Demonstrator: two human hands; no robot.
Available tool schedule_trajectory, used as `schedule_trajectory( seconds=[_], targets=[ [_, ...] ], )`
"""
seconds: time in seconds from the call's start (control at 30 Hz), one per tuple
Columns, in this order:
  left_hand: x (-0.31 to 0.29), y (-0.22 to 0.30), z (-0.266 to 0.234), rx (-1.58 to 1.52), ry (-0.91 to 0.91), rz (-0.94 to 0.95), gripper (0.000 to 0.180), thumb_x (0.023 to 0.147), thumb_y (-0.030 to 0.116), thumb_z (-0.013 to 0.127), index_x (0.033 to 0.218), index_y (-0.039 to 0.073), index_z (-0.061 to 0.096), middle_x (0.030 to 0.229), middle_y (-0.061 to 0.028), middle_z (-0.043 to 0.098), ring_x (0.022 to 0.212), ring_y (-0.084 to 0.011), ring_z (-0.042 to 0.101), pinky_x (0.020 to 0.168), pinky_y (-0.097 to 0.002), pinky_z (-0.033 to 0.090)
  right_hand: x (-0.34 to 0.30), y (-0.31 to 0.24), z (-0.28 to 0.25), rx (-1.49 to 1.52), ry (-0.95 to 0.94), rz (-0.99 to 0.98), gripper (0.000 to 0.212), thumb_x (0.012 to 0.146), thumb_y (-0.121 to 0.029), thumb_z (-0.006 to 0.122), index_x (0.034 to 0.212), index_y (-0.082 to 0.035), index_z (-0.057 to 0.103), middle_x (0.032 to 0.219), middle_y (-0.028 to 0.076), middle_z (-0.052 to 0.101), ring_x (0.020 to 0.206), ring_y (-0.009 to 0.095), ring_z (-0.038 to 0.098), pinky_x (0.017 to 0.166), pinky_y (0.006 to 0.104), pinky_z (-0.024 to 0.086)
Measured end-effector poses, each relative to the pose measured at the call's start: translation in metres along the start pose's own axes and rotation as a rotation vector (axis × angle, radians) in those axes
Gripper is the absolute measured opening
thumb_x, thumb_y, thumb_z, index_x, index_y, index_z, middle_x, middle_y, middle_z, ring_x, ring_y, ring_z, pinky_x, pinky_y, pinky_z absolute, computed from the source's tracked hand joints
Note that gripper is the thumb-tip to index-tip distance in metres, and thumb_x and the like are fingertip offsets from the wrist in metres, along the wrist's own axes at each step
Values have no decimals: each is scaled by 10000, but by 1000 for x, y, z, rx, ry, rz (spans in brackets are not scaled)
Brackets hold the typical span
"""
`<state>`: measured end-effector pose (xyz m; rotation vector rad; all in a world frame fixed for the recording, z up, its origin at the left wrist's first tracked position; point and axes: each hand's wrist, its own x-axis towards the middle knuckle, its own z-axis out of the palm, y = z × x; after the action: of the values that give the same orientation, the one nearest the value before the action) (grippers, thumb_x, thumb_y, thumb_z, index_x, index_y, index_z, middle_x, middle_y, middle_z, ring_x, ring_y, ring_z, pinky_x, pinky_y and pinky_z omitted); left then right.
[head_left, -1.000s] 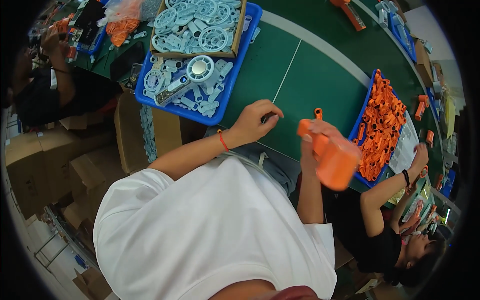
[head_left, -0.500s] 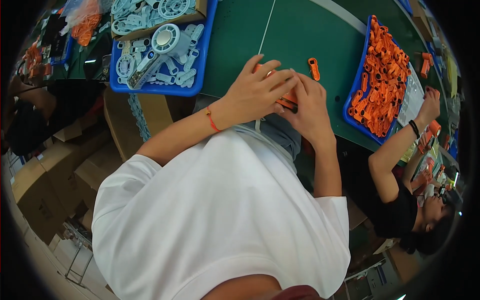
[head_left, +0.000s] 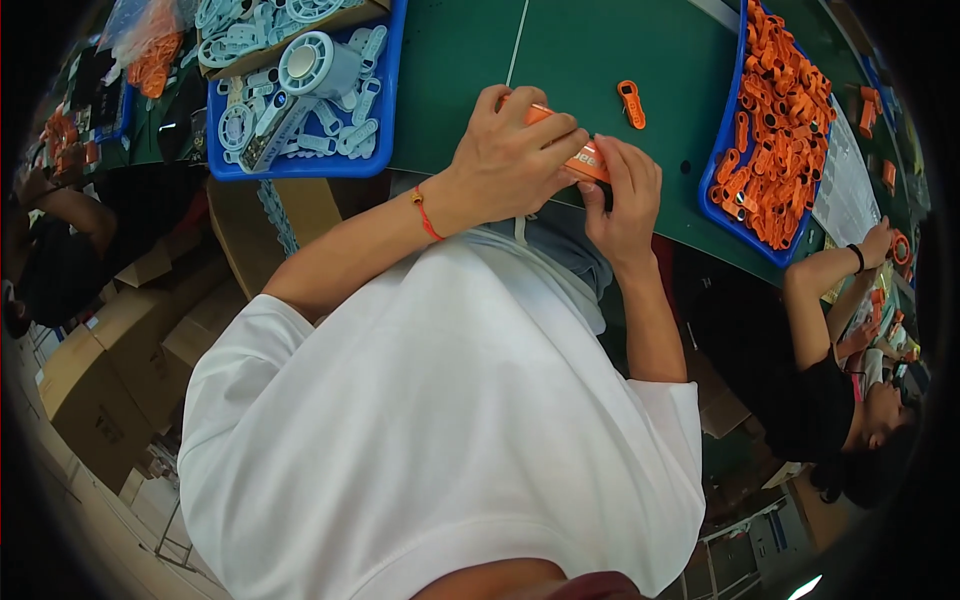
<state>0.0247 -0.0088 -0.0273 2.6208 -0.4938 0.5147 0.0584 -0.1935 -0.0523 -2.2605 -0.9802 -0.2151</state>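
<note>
Both of my hands meet at the near edge of the green table, around an orange plastic housing [head_left: 588,163] with white print on its side. My left hand [head_left: 512,158] lies over its left part with bent fingers, covering much of it. My right hand [head_left: 624,200] pinches the right end between thumb and fingers. Just beyond my right hand, a loose orange handle-shaped part [head_left: 631,105] with dark round spots lies on the table.
To the right stands a blue tray [head_left: 733,229] heaped with small orange parts. A blue tray [head_left: 393,75] at left holds pale blue parts, a cardboard box and a pale blue handheld fan [head_left: 322,66]. A co-worker's arm [head_left: 812,300] reaches in at right. Cardboard boxes [head_left: 95,385] stand lower left.
My hands have turned the orange housing, so its printed side now shows. My right hand has shifted slightly lower along its end. The co-worker's arm at right has moved down.
</note>
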Motion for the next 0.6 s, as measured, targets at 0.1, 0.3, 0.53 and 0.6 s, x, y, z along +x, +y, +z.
schedule_trajectory(
  seconds=[0.1, 0.3, 0.53, 0.6],
  targets=[
    [0, 0, -4, -5, -38, 4, 472, 622, 308, 728, 1038, 117, 611, 1018, -7, 574, 944, -249, 499, 828, -410, 387, 5, 0, -8, -68, -82, -32, 477, 762, -198, 645, 1179, -12, 508, 1129, 126, 549, 1010, 285, 519, 876, 390, 370],
    [4, 2, -9, 135, -165, 9, 521, 601, 278, 741, 1067, 110, 578, 1018, 1, 544, 932, -237, 495, 813, -384, 401, 5, -10, -2, -91, -51, -10, 566, 650, -122, 721, 1168, -22, 515, 1132, 102, 551, 1017, 268, 519, 872, 389, 373],
    [2, -1, 7, 181, -32, 39, 378, 601, 250, 725, 923, 88, 610, 898, 1, 533, 855, -230, 492, 761, -374, 409, 0, -11, 6, -101, 30, 8, 572, 634, -86, 733, 1163, -30, 521, 1122, 97, 560, 1015, 263, 526, 872, 382, 374],
    [2, -2, 8, 190, 28, 69, 327, 608, 259, 718, 861, 72, 629, 848, -6, 530, 826, -234, 489, 726, -380, 409, 2, -11, 7, -65, 44, 40, 491, 693, -177, 705, 1144, -67, 545, 1078, 58, 568, 984, 229, 522, 862, 393, 369]
  ],
)
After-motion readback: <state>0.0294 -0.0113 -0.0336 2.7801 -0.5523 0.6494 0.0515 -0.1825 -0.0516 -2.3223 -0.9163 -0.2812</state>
